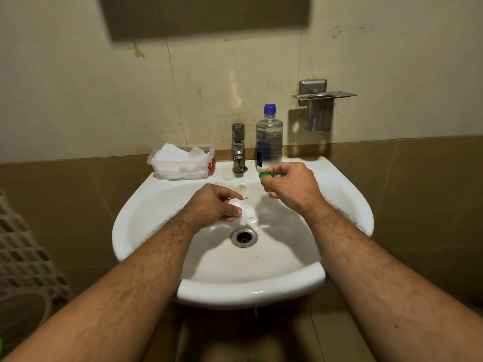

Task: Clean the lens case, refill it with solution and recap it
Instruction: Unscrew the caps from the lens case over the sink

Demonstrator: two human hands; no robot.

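lens case (241, 208), white and translucent, two round wells joined side by side, is held over the bowl of the sink (146, 205) just above the drain (244, 238); the left hand (213, 205) pinches it at the nearer well, thumb and fingers curled tight on the plastic, and both wells look uncapped, though whether any liquid sits in them cannot be told. the right hand (290, 186) is raised a little higher and further back, its fingertips closed on a green cap (266, 175), held clear of the case. a white cap (228, 176) lies on the back ledge of the sink, just left of the tap (239, 150). the solution bottle (269, 138) stands upright on the ledge to the right of the tap, clear plastic with a blue screw top, only partly filled; it has a dark blue label with small print that is too blurred to read. there is faint lettering on the sink wall near the overflow hole (241, 189), also unreadable. a clear plastic pack of white tissues (180, 160) rests on the left of the ledge. the basin is white ceramic, stained brownish round the overflow. behind it the wall is pale, blotched tile above a brown band, with a steel holder (320, 105) fixed to the right.
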